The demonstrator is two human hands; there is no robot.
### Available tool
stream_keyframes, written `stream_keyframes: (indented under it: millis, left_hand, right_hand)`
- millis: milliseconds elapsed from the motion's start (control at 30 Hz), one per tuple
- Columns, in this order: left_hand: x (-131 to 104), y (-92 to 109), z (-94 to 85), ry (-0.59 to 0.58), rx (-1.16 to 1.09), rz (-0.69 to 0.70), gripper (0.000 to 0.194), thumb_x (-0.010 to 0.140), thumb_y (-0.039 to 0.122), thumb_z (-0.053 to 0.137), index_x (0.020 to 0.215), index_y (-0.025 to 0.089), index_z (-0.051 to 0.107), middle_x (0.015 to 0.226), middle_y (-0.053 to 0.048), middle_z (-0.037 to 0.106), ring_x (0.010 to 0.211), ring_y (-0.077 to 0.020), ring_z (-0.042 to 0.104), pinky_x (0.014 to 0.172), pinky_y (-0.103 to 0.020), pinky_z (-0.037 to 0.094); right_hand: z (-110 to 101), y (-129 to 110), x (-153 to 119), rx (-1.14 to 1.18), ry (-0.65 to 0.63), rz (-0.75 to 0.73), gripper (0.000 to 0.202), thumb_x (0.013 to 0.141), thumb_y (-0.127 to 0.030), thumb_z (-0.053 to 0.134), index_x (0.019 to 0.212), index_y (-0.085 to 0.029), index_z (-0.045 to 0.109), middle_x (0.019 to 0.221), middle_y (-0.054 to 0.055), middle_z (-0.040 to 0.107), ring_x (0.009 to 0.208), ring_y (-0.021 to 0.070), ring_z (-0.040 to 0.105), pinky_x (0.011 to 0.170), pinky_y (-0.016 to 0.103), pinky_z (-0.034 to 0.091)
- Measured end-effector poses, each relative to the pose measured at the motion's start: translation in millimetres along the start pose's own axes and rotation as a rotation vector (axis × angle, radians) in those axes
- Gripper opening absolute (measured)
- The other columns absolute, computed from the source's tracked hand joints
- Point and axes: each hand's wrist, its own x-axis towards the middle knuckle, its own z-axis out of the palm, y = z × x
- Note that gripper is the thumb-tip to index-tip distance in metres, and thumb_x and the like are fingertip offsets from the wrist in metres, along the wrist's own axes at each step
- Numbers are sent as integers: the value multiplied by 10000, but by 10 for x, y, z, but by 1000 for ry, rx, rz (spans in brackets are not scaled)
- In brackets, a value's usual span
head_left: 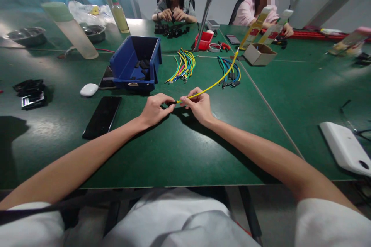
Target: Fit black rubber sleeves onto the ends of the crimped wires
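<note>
My left hand (pixel 158 109) pinches a small black sleeve (pixel 171 103) at the near end of a yellow wire (pixel 216 83). Close beside it, my right hand (pixel 198 105) grips the same wire just behind that end, and the rest of the wire arcs up to the right. Beyond my hands lies a bundle of yellow, green and blue wires (pixel 185 63). A second bundle (pixel 229 72), its wires fitted with black sleeves, rests farther right. A blue bin (pixel 131 84) with small black pieces inside stands beyond my left hand.
A black phone (pixel 102 117) and a white case (pixel 89 90) lie at left, near black parts (pixel 31 92). Farther back are bottles (pixel 72 32), a red bin (pixel 204 41) and a small carton (pixel 260 54). A white device (pixel 344 147) sits at right. Two people sit across the table.
</note>
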Motion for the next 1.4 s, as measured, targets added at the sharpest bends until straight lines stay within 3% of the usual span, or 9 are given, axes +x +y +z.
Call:
stream_keyframes:
  millis: [300, 1400]
  left_hand:
    - [-10, -35, 12, 0, -14, -16, 119, 837, 259, 658, 894, 169, 712, 841, -45, 726, 734, -159, 654, 709, -283, 510]
    - [19, 29, -9, -21, -71, -39, 120, 796, 259, 679, 856, 156, 694, 788, -32, 713, 662, -136, 630, 642, -255, 503]
  right_hand:
    - [-21, 45, 9, -67, -15, 19, 392, 756, -513, 743, 828, -228, 483, 586, -55, 625, 554, 139, 672, 472, 213, 476]
    - [1, 0, 8, -51, 53, 5, 383, 672, -463, 819, 714, -204, 540, 541, -41, 599, 440, 105, 570, 417, 217, 430]
